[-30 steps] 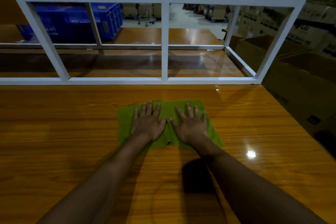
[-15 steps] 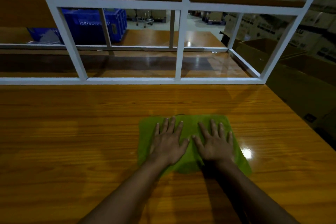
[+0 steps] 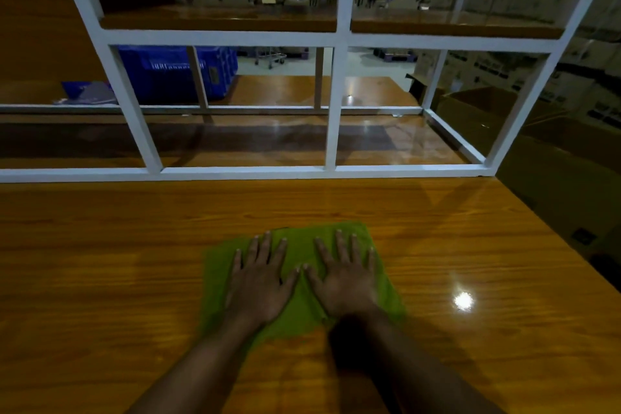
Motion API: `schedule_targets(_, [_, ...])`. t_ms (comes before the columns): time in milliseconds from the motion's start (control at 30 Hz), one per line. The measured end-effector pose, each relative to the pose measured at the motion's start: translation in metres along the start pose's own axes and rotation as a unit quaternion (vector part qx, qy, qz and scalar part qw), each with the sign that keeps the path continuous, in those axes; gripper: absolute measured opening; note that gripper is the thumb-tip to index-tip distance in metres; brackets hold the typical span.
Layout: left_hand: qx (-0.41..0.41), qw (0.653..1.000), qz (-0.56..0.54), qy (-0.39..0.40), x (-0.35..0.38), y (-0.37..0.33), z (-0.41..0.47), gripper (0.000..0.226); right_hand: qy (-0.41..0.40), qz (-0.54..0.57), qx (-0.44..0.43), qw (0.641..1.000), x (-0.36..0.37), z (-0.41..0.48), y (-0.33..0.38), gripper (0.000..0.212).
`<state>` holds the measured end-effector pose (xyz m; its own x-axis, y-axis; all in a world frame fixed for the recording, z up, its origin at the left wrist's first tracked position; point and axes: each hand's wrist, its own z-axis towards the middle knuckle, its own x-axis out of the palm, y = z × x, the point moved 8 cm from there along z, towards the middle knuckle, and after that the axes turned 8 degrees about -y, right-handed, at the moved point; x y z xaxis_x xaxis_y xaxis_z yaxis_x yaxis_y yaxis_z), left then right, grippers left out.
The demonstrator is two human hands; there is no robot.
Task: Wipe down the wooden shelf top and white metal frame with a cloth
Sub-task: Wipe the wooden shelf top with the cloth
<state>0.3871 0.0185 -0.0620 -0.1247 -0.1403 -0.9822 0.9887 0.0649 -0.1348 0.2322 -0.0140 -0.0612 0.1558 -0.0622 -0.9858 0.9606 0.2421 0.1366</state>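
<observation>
A green cloth (image 3: pixel 299 245) lies flat on the glossy wooden shelf top (image 3: pixel 117 279), a little right of centre. My left hand (image 3: pixel 260 282) and my right hand (image 3: pixel 344 281) both press flat on it, side by side, fingers spread and pointing away from me, thumbs nearly touching. Neither hand grips the cloth; the palms only bear down on it. The white metal frame (image 3: pixel 332 104) rises along the far edge of the shelf top, with upright posts and crossbars.
Beyond the frame lies a lower wooden surface with a blue plastic crate (image 3: pixel 168 72) at the left. Cardboard boxes (image 3: pixel 537 151) stand off the right edge of the shelf top. A bright light reflection (image 3: pixel 463 300) shines right of the cloth.
Both hands and the cloth slid toward me and a little right across the wood, then held about the same spot. My head has tilted, so more of the frame shows.
</observation>
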Motion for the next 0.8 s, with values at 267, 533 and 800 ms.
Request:
schedule_targets(267, [-0.015, 1.000, 0.007, -0.003, 0.013, -0.025, 0.085, 0.075, -0.011, 0.005, 0.009, 1.000, -0.005, 0.069, -0.037, 0.071])
schedule_targets(533, [0.040, 0.999, 0.000, 0.011, 0.024, -0.100, 0.113, 0.075, 0.002, -0.011, 0.041, 0.999, -0.017, 0.077, -0.119, 0.072])
schedule_targets(800, [0.093, 0.995, -0.024, 0.017, 0.024, -0.139, 0.069, 0.073, -0.021, -0.004, 0.094, 0.995, -0.021, 0.023, -0.143, 0.071])
